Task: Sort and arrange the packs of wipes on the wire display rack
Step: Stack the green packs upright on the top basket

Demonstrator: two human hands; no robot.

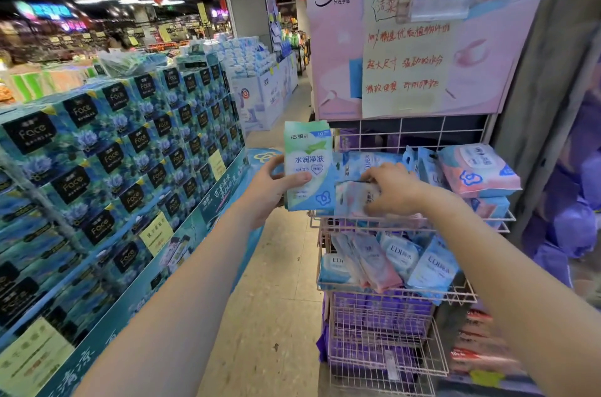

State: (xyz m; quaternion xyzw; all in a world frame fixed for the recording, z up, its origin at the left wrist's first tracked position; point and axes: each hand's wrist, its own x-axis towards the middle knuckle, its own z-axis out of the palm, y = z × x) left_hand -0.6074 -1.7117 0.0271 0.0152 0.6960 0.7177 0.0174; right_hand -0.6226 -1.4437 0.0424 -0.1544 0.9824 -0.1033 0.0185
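Beyond the left edge of the wire display rack (383, 348), over the aisle floor and with the stacked Face tissue boxes (113, 149) well off to my left, my left hand (270, 188) grasps a green-and-blue pack of wipes (307, 165), thumb across its face and fingers behind. The pack stands upright, long axis vertical, its right edge just beside the front left corner of the top basket (322, 224). So the basket lies to the right of that hand, and the left hand is the one nearer that corner. Inside the corner my right hand (393, 190) has its fingers curled down over a pink pack (353, 198) lying against the front rim. I judge it a grasp, though the fingertips are partly blurred. Further right, a large pink-and-blue pack (478, 170) sits at the basket's right end. I reckon the green pack must travel rightward, kept upright, to slot in once the pink pack gives it room.
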